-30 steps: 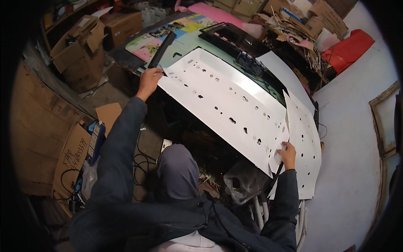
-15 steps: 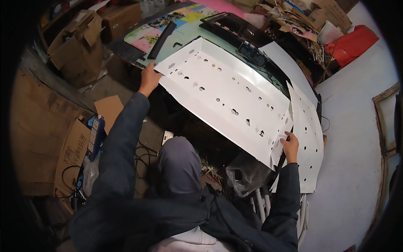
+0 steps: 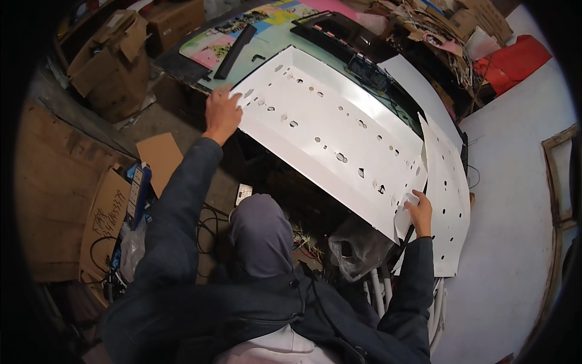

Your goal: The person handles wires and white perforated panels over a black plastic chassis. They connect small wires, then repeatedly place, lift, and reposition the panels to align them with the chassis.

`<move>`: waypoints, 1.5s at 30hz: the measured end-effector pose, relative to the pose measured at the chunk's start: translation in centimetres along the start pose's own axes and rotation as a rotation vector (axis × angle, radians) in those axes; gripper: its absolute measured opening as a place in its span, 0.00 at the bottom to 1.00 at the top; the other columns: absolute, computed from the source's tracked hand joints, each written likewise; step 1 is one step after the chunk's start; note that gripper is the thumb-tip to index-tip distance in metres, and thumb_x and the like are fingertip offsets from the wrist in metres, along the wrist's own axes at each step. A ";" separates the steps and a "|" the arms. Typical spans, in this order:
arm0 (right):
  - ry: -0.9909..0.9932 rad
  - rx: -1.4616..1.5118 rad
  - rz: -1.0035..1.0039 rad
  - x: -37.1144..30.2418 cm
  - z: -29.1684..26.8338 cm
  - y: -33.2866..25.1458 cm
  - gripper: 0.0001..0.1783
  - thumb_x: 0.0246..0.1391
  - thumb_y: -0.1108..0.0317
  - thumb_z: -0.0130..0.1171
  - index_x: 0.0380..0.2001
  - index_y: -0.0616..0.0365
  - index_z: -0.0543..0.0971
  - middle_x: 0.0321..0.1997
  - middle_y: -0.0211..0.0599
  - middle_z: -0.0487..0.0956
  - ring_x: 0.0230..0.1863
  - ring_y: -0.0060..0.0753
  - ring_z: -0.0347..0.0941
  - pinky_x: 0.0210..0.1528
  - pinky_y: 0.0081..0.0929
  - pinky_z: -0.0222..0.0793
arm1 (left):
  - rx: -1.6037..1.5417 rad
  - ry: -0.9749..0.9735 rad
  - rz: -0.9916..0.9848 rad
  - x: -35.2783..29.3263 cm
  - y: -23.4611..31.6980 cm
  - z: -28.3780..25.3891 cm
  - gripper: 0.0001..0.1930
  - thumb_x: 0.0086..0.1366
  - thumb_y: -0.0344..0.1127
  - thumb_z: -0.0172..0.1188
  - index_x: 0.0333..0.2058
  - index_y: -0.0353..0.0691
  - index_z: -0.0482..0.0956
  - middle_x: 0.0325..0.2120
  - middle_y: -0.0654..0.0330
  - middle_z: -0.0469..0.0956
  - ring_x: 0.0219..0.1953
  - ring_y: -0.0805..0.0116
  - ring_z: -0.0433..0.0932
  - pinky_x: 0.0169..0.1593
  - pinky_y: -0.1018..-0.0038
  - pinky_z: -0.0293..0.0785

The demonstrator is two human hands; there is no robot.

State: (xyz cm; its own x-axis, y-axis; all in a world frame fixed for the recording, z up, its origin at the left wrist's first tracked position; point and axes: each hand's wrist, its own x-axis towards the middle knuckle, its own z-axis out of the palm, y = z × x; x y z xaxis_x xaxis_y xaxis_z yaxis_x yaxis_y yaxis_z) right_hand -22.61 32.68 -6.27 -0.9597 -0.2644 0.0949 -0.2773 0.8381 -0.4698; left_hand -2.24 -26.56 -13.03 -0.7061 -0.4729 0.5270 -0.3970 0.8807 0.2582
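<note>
A large white tray-shaped panel (image 3: 315, 118) with raised sloping sides and many punched holes lies slanted across the workbench, its near long edge jutting out toward me. My left hand (image 3: 223, 115) is at its left end, fingers bent over the corner rim. At the near right corner, my right hand (image 3: 419, 213) has thumb and fingers closed around the end wall; the fingertips' far side is hidden. A second white perforated sheet (image 3: 445, 200) hangs curved just beyond my right hand.
On the bench stand a long black bar (image 3: 235, 51), a black screen-like panel (image 3: 339, 33) and a green circuit board (image 3: 368, 74). Cardboard boxes (image 3: 112, 67) are at the left, a red bag (image 3: 515, 64) at the far right. A clear plastic bag (image 3: 357, 252) hangs below the panel.
My left hand has shifted a little right and inward over the panel's corner. The panel's far left corner has risen slightly in view. My right hand keeps its place.
</note>
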 end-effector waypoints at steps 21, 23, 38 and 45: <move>0.136 -0.002 0.048 0.4 1.6 2.2 0.26 0.43 0.75 0.64 0.51 0.63 0.82 0.48 0.48 0.84 0.50 0.45 0.81 0.54 0.33 0.74 | -0.276 -0.754 0.568 -1.7 12.1 1.0 0.49 0.58 0.73 0.59 0.68 0.42 0.64 0.71 0.50 0.58 0.75 0.47 0.51 0.75 0.50 0.46; 0.125 -0.034 0.044 0.4 1.5 1.9 0.26 0.43 0.74 0.65 0.50 0.62 0.82 0.48 0.48 0.84 0.51 0.45 0.81 0.55 0.34 0.74 | -0.272 -0.748 0.588 -1.7 12.7 1.3 0.49 0.60 0.73 0.56 0.68 0.41 0.64 0.71 0.50 0.58 0.75 0.46 0.51 0.75 0.50 0.46; 0.048 -0.016 0.007 -0.6 1.6 1.8 0.29 0.40 0.69 0.67 0.51 0.62 0.81 0.51 0.50 0.83 0.54 0.49 0.79 0.57 0.36 0.74 | -0.205 -0.647 0.576 -1.6 14.7 3.8 0.38 0.71 0.64 0.49 0.67 0.41 0.65 0.70 0.51 0.61 0.73 0.46 0.55 0.73 0.46 0.48; 0.079 -0.031 -0.068 -1.2 1.1 1.6 0.28 0.42 0.66 0.67 0.51 0.59 0.81 0.51 0.50 0.83 0.54 0.53 0.78 0.58 0.40 0.73 | -0.215 -0.610 0.585 -1.5 15.2 3.2 0.34 0.71 0.60 0.51 0.65 0.40 0.67 0.69 0.50 0.63 0.71 0.44 0.58 0.72 0.44 0.51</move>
State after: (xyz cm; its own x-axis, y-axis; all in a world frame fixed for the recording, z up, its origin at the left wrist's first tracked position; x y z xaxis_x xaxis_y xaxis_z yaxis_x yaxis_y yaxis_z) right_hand -21.82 33.80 -8.07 -0.9389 -0.2833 0.1954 -0.3418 0.8340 -0.4332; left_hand -9.07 -12.53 -12.46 -0.9773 0.1790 0.1129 0.2030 0.9437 0.2611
